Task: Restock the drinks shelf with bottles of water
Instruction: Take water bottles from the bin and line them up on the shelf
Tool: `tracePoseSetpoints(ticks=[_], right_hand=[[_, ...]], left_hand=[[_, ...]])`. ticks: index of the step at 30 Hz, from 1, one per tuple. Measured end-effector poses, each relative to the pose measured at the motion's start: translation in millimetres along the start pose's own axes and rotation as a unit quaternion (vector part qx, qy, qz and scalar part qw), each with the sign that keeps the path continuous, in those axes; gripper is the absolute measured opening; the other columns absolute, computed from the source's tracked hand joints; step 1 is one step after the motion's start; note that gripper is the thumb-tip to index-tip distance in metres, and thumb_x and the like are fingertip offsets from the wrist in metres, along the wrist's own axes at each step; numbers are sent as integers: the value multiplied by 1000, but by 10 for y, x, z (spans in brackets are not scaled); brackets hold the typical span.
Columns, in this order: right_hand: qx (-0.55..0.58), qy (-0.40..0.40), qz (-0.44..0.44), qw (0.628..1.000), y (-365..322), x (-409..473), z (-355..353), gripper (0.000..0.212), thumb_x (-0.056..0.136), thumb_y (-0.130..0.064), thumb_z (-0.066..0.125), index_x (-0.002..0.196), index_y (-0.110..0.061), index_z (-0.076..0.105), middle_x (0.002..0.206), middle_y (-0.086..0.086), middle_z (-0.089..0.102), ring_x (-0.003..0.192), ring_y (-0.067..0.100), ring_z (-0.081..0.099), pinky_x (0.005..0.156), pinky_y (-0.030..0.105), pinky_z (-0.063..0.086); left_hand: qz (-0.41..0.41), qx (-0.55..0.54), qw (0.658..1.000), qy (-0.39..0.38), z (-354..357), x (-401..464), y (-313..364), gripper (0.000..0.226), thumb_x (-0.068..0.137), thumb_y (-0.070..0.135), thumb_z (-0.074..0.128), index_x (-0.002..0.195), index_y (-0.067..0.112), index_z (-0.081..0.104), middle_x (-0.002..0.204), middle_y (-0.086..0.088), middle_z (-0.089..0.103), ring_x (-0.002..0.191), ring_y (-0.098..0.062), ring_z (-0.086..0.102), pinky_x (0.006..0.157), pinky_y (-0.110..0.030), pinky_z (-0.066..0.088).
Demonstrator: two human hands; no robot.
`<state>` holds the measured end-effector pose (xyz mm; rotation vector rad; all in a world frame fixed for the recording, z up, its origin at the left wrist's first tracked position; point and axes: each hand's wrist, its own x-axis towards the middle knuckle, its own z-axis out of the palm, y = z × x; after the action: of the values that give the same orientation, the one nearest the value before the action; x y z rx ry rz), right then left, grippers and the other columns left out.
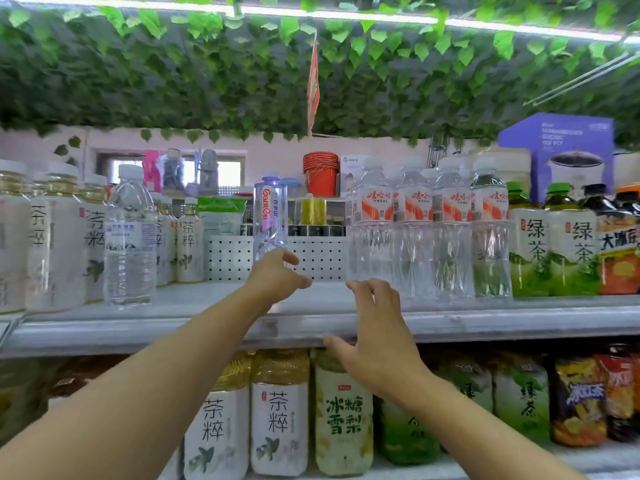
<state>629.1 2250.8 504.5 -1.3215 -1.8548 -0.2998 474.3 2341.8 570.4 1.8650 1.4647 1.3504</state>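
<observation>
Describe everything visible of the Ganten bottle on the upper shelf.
The Ganten bottle is a slim, clear plastic water bottle with a pale purple cap and a purple label with red lettering. It stands upright in the gap on the upper shelf, in front of a white perforated panel. The left hand is at its base, fingers curled by it; firm grip is unclear. Its bottom is hidden.

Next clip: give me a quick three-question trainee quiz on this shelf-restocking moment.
1. True or false: the left hand grips the base of the purple-label bottle.
2. Which lies nearer the row of red-label water bottles: A) left hand, B) right hand?
3. Fill in: the right hand holds ____.

Key: 1 true. 2 B. 3 nothing; its fingers hang loosely curled over the shelf edge.
</observation>
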Motion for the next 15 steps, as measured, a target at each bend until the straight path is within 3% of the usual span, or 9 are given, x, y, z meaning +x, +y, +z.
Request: tracePoseSetpoints(ticks=[4,8,11,15], right_hand=[[19,-9,-9,1000,-63,15,52,73,85,-43,61,142,-25,19,136,-7,17,130,11,17,107,29,34],[32,-11,-1,999,-80,51,108,74,84,-41,63,141,-26,19,135,-7,17,130,11,18,107,30,34],[28,-11,3,1000,-85,99,145,74,83,-40,64,141,-26,19,134,-7,18,129,11,18,105,28,34],[18,0,-2,1000,-89,206,194,73,83,-41,64,140,-26,21,134,-7,20,127,10,19,106,26,31]], left_hand=[[7,5,998,60,-175,-70,-51,46,73,20,79,108,18,50,105,-7,61,97,-23,59,89,-39,50],[6,39,994,101,-237,-41,-114,67,72,24,80,123,13,39,120,-8,50,105,-24,52,92,-39,46],[-23,24,994,100,-241,51,-130,81,72,23,81,133,10,29,136,-14,41,115,-28,47,91,-37,41],[-56,15,996,64,-189,237,-166,95,75,24,78,143,8,12,143,-18,35,126,-35,42,101,-43,37]])
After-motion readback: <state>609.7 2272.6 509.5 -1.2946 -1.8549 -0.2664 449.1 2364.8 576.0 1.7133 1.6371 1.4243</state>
